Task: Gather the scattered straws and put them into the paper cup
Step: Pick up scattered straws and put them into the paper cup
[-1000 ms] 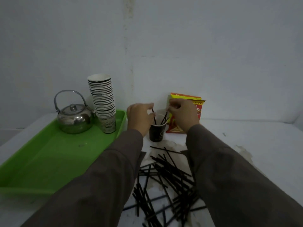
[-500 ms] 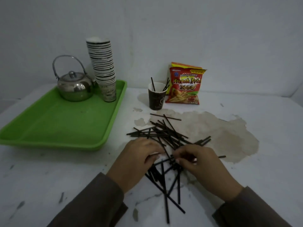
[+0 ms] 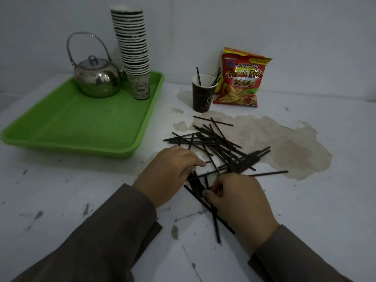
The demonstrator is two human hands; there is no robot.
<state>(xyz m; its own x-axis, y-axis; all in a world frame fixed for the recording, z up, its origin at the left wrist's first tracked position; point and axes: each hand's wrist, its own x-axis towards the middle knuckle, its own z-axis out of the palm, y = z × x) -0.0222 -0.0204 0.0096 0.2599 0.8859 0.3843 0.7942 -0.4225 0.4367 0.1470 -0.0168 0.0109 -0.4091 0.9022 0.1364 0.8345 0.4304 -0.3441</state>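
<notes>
A heap of thin black straws (image 3: 219, 147) lies scattered on the white table in front of me. Behind it stands a dark paper cup (image 3: 203, 95) with a few straws leaning inside. My left hand (image 3: 169, 174) rests at the near left edge of the heap, fingers curled and pinching a straw. My right hand (image 3: 238, 202) lies on the near end of the heap, its fingertips closed on a straw. Several straws run under both hands.
A green tray (image 3: 81, 123) at the left holds a metal kettle (image 3: 95, 78) and a tall stack of paper cups (image 3: 134, 51). A red French fries bag (image 3: 242, 80) leans on the wall behind the cup. A brownish stain (image 3: 284, 147) spreads right of the straws.
Both hands have come back from the cup to the near end of the heap. Since half a second ago they have shifted only slightly, fingers closing on straws.
</notes>
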